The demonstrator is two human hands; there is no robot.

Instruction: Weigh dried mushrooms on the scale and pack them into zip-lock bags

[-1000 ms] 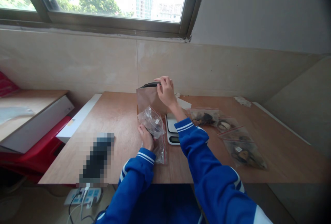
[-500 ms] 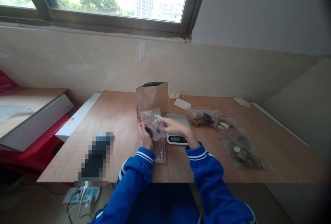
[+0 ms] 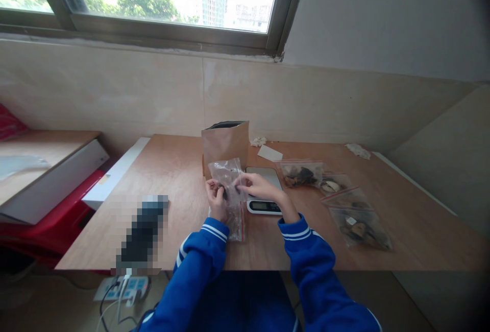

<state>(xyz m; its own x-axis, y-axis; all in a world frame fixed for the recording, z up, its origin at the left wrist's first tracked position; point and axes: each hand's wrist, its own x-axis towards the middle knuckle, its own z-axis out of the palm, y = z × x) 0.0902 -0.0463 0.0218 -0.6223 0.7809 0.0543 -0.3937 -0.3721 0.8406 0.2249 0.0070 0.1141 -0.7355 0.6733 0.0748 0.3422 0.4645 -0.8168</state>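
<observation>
Between my two hands is a clear plastic bag [image 3: 228, 171], tilted upright in front of a brown paper pouch [image 3: 225, 145] that stands with its top open. My left hand [image 3: 216, 200] grips the bag's left side, thumb bent over it, close to a small dark piece [image 3: 224, 194]. From the right, my right hand [image 3: 255, 186] pinches the bag's other side, its fingertips partly behind or in the plastic. Under my hands lies another clear zip bag [image 3: 235, 224] with a red seal line. A digital kitchen scale [image 3: 264, 207] sits just below my right wrist, partly covered.
Several zip bags with dark dried pieces lie to the right, among them a near bag [image 3: 362, 230] and a far bag [image 3: 302, 173]. A white card [image 3: 270, 153] rests behind the scale. On the left are a blurred dark object [image 3: 141, 235] and, below, a power strip [image 3: 133, 288].
My left thumb has bent inward over the bag, and less of the dark piece shows. My right wrist has shifted slightly right and down.
</observation>
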